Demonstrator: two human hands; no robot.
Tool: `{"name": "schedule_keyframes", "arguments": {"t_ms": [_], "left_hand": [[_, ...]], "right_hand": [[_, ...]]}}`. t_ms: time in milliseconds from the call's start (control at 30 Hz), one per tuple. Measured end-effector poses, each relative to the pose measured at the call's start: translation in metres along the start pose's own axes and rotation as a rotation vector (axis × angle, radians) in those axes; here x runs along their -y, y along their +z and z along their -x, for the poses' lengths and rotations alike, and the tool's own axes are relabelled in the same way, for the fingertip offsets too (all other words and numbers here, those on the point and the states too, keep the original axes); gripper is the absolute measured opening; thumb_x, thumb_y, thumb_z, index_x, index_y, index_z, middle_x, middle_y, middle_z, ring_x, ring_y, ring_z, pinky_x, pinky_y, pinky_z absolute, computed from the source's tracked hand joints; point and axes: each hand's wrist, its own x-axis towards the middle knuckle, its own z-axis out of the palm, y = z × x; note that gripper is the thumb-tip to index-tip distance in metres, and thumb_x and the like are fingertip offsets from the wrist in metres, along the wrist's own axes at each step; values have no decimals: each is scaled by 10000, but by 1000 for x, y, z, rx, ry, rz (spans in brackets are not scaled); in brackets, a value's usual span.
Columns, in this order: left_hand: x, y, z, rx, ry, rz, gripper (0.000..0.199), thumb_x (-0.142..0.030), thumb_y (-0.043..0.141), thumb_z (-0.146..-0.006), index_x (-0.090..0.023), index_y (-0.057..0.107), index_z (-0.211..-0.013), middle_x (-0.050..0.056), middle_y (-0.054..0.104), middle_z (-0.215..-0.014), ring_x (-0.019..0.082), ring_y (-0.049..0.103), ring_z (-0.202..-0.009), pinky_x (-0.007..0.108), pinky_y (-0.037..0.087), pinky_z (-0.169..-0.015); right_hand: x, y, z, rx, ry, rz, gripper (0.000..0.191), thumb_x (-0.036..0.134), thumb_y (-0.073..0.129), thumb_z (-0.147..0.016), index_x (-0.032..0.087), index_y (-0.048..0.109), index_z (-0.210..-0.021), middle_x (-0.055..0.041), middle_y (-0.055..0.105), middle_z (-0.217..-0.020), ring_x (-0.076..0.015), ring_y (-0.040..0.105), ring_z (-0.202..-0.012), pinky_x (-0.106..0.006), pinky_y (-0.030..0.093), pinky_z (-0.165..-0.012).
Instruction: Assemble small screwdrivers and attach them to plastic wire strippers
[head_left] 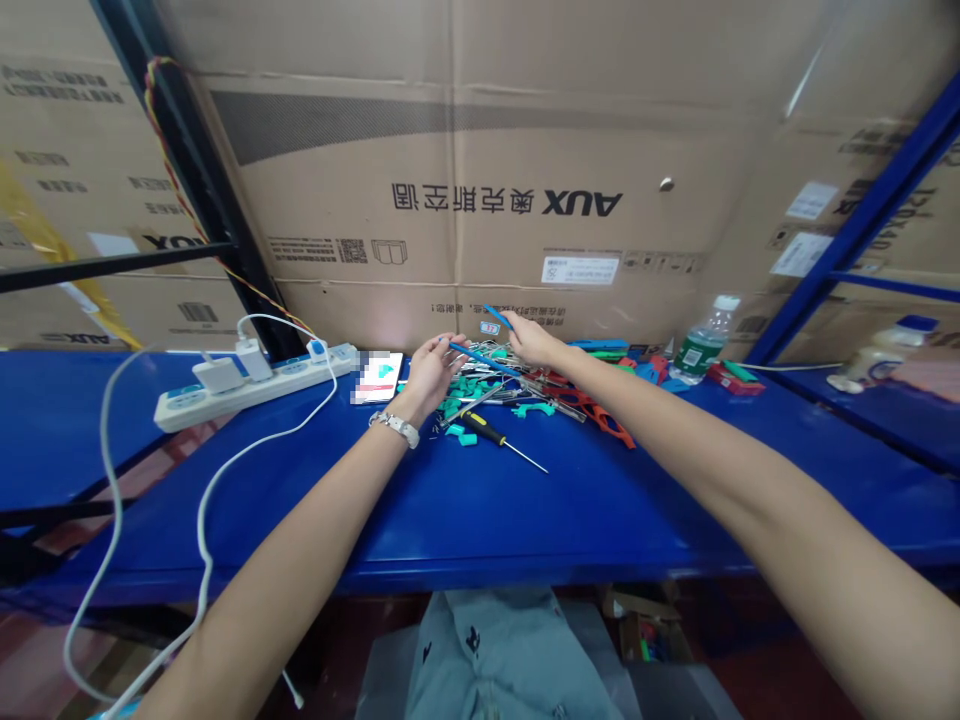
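Note:
Near the back of the blue table, my left hand (433, 372) is closed on one end of a thin blue strip (484, 358). My right hand (534, 340) is closed around another blue piece (498, 317), which sticks out up and to the left. Beneath and between the hands lies a pile of metal rods with green pieces (474, 388). Red-orange plastic pieces (606, 418) lie under my right forearm. A black and yellow screwdriver (486, 428) rests in front of the pile, its tip pointing right and toward me.
A white power strip (225, 397) with plugs and cables lies on the left, near a phone (377, 378). A water bottle (703, 342) and a second bottle (885, 355) stand at the right. Behind the blue table (600, 520) rise large cardboard boxes (450, 140) and a metal frame.

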Motion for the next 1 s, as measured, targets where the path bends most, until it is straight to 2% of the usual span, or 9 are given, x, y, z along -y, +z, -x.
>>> {"name": "schedule_keyframes", "arguments": {"t_ms": [100, 233, 300, 433, 567, 733, 833, 900, 1000], "left_hand": [[0, 1, -1, 21, -11, 28, 174, -115, 510, -1024, -181, 617, -904, 76, 750, -970, 178, 729, -1045, 361, 539, -1059], [0, 2, 1, 14, 4, 19, 139, -120, 539, -1014, -180, 623, -921, 96, 747, -1046, 188, 717, -1103, 354, 523, -1071], [1, 2, 3, 8, 10, 10, 111, -128, 558, -1009, -177, 620, -932, 103, 750, -1061, 193, 716, -1120, 359, 516, -1082], [0, 3, 4, -3, 18, -1, 62, -141, 580, -999, -174, 604, -953, 108, 762, -1073, 203, 713, -1160, 384, 514, -1094], [-2, 4, 7, 16, 33, -6, 62, -137, 587, -991, -180, 612, -955, 125, 767, -1108, 218, 695, -1216, 391, 498, -1122], [-4, 5, 15, 141, 71, -17, 45, -125, 641, -959, -168, 655, -965, 141, 764, -1154, 228, 693, -1225, 391, 481, -1145], [-4, 8, 21, 215, 70, -34, 66, -134, 640, -961, -174, 688, -980, 126, 775, -1138, 217, 696, -1219, 371, 485, -1138], [-3, 9, 24, 254, 77, -50, 78, -144, 660, -947, -183, 712, -991, 108, 781, -1125, 212, 701, -1204, 358, 498, -1124], [-1, 10, 29, 297, 84, -81, 116, -174, 725, -906, -187, 743, -1020, 97, 784, -1116, 215, 715, -1163, 346, 526, -1089]], "right_hand": [[0, 1, 0, -7, -14, -24, 616, 10, 444, -912, 82, 461, -1524, -210, 595, -1491, -308, 591, -1341, -440, 449, -1128], [3, 1, 3, -68, -16, -77, 574, 41, 531, -878, 142, 570, -1442, -145, 674, -1408, -294, 634, -1268, -431, 470, -1094], [5, 0, 3, -90, 28, -89, 491, 102, 562, -906, 150, 612, -1393, -133, 732, -1295, -285, 677, -1158, -409, 496, -1032], [6, -5, -2, -106, 71, -90, 315, 346, 535, -1024, 162, 716, -1205, -135, 763, -1143, -275, 689, -1042, -365, 501, -941], [9, -11, -3, -79, 160, -162, 402, 504, 552, -1022, 147, 736, -1017, -109, 751, -956, -235, 675, -894, -319, 489, -832], [23, -12, 17, -21, 117, -493, 538, 652, 520, -991, 162, 715, -886, -17, 632, -693, -161, 565, -630, -301, 472, -667], [36, -6, 37, -4, 118, -607, 451, 588, 524, -1012, 192, 741, -1024, -31, 684, -748, -183, 619, -680, -329, 517, -710], [44, -2, 51, -39, 111, -565, 359, 516, 588, -1000, 204, 752, -1072, -69, 758, -933, -225, 689, -859, -377, 538, -849], [48, 5, 67, -73, 91, -587, 316, 443, 561, -1031, 220, 744, -1159, -89, 771, -1170, -259, 702, -1094, -428, 511, -1008]]}}
